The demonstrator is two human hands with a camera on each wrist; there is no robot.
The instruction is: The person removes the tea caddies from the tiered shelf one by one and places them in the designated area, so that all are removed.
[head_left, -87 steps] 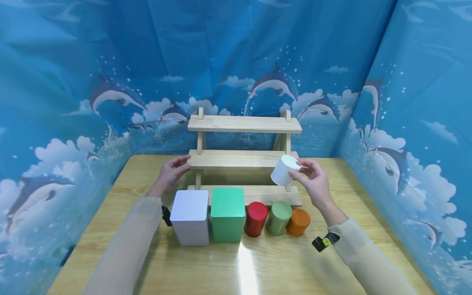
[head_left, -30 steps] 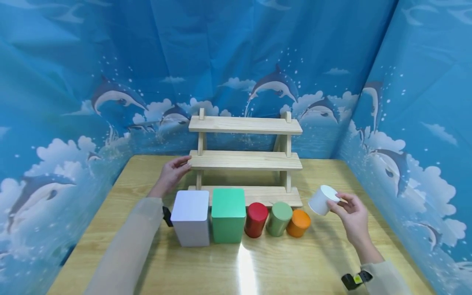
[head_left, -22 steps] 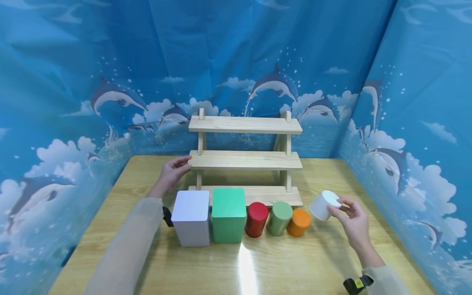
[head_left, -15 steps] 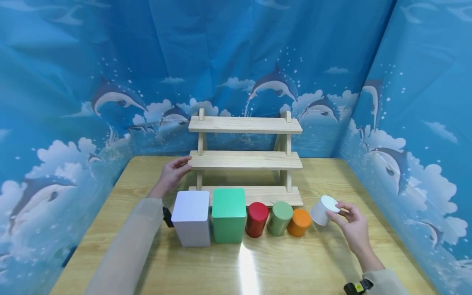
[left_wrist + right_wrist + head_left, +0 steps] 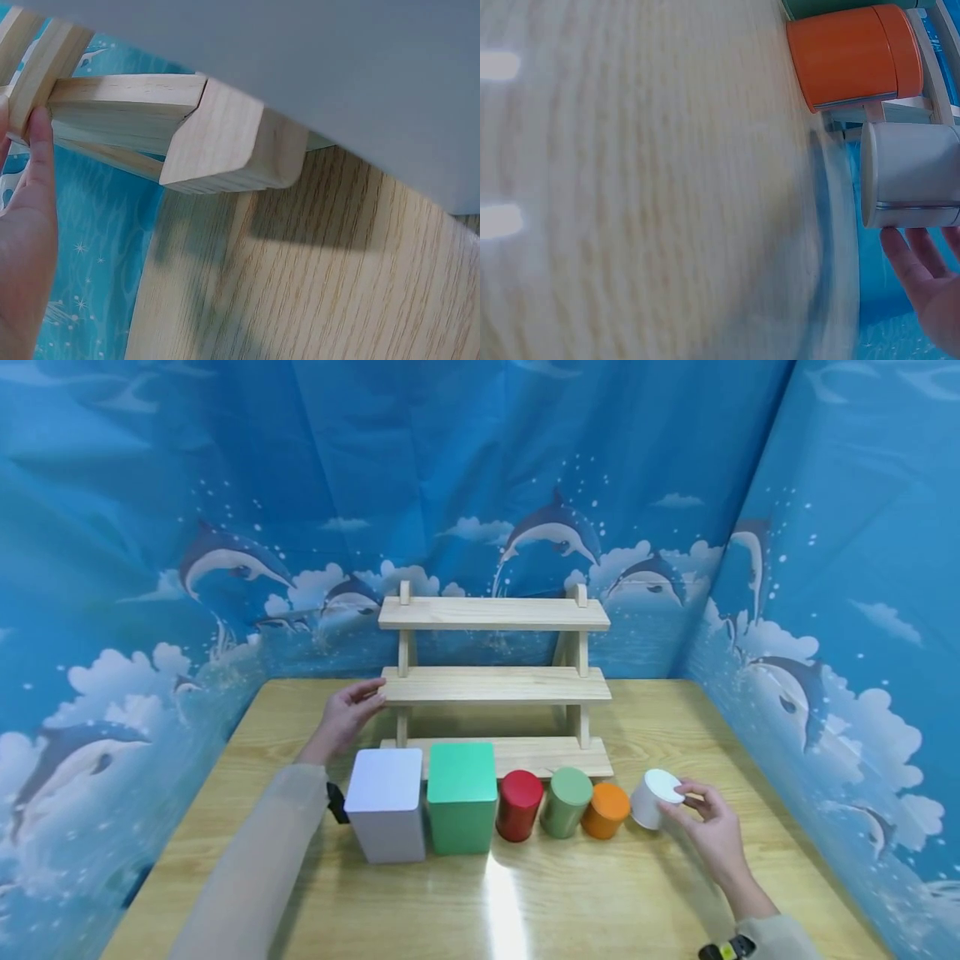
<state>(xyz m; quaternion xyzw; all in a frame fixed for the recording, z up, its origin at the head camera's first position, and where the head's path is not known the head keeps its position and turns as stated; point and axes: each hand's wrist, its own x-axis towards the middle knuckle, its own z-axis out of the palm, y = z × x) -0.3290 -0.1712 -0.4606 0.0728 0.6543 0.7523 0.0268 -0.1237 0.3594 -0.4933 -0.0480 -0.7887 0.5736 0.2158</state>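
My right hand [image 5: 708, 831] holds a small white round tin [image 5: 654, 800] by its right side, thumb at the front and fingers at the back. The tin stands nearly upright, low over the table, just right of an orange round tin [image 5: 606, 811]. In the right wrist view my fingertips meet the white tin [image 5: 911, 172] near its base. At the left, my left hand [image 5: 347, 720] pinches the left end of the middle board of a three-tier wooden shelf rack [image 5: 495, 683]; the left wrist view shows thumb and fingers on the board's edge [image 5: 34, 90].
In a row before the rack stand a pale lavender box [image 5: 386, 806], a green box [image 5: 462, 797], a red tin [image 5: 519, 805] and a light green tin [image 5: 566, 802], then the orange one. A blue dolphin-print curtain [image 5: 480, 485] surrounds the wooden table [image 5: 420, 910].
My right hand has carried the white tin from in front of the rack's right side out to the right, then down beside the orange tin, straightening it. My left hand stays on the rack.
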